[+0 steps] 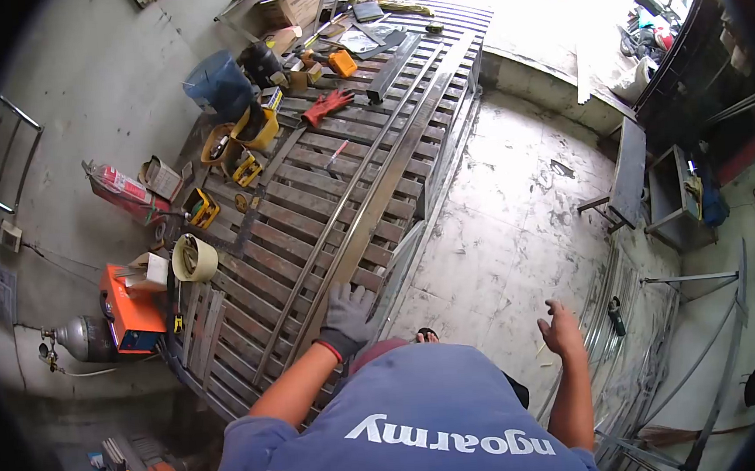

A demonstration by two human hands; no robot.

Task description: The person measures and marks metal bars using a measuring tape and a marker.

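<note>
My left hand [348, 314], in a grey work glove with a red cuff, lies over the near end of a long flat metal bar [388, 178]. Its fingers are stretched out, not wrapped round the bar. A thinner metal tube [340, 205] runs alongside on the slatted metal workbench [293, 222]. Bare and raised over the floor on the other side, my right hand [562, 328] has its fingers apart and holds nothing.
On the bench lie a red glove [328, 107], a steel square [249, 220], a round tub [194, 258] and yellow containers [258, 128]. An orange machine [134, 309] stands left. Metal frames [732, 298] lean at right, beyond the tiled floor [499, 218].
</note>
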